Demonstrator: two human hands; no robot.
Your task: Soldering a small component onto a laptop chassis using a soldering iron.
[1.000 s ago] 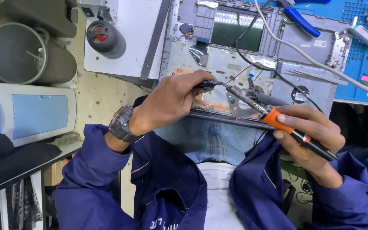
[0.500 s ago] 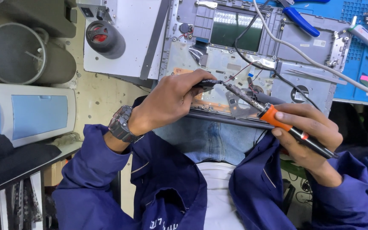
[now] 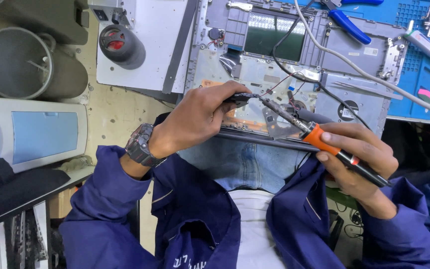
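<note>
Soldering iron (image 3: pixel 342 154) in right fingers (image 3: pixel 347 137) (orange collar)

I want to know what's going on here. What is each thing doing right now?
left hand: pinches a small dark part
right hand: grips the soldering iron, tip at the part
laptop base: opened, insides showing
blue pliers: lying unused
grey cup: on its side

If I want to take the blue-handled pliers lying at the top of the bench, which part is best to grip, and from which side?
Grip the blue-handled pliers by the two handles, coming from above. The handles lie flat and exposed on the opened laptop chassis, while the jaw end runs out of view at the top edge. Approach from the right, since the grey cable crosses just left and below them.
</note>
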